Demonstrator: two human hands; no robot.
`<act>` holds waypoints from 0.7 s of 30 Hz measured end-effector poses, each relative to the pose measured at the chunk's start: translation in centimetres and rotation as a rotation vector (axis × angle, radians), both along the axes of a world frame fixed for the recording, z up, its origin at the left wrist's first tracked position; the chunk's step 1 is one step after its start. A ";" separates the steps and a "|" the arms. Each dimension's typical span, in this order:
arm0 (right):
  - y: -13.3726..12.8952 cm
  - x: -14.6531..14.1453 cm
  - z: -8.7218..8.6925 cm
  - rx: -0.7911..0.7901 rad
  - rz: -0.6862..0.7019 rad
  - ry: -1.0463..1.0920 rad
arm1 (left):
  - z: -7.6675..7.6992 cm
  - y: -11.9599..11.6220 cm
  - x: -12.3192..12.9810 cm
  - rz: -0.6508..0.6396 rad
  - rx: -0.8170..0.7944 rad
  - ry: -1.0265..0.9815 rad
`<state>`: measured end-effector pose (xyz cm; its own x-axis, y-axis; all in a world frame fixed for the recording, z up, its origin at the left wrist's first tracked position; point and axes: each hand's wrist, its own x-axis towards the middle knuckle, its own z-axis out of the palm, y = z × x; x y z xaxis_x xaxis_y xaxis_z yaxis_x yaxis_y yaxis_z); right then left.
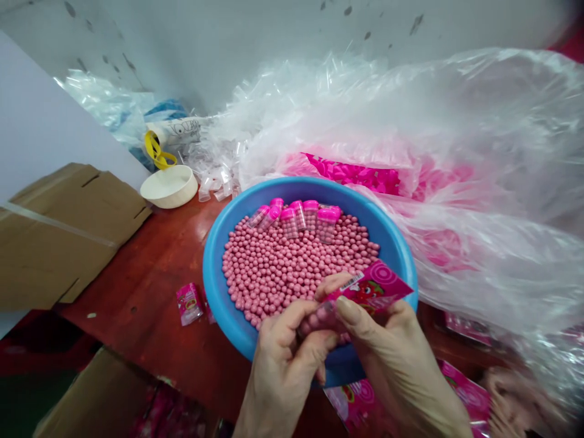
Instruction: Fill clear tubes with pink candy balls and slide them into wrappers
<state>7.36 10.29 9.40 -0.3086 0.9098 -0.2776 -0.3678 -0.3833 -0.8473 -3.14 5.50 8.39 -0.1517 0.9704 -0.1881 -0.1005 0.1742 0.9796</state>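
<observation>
Here, the right hand [392,356] narrowly grips a pink sachet [376,289] against the tube [317,319] held in the left hand [283,371].

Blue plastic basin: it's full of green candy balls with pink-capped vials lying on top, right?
No, the colour is wrong: the head view shows the candy balls in the blue plastic basin are pink. The pink-capped vials do lie on top.
</observation>
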 end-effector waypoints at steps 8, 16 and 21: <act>-1.1 -2.0 -0.3 -0.085 0.047 -0.094 | -0.3 -0.7 0.3 0.132 -0.016 -0.123; -1.8 -2.3 -0.7 0.006 0.118 0.058 | 0.0 0.2 -0.1 0.256 0.007 -0.552; -0.7 -1.0 -0.2 0.182 0.036 -0.029 | 0.4 0.3 -0.2 0.161 -0.006 -0.531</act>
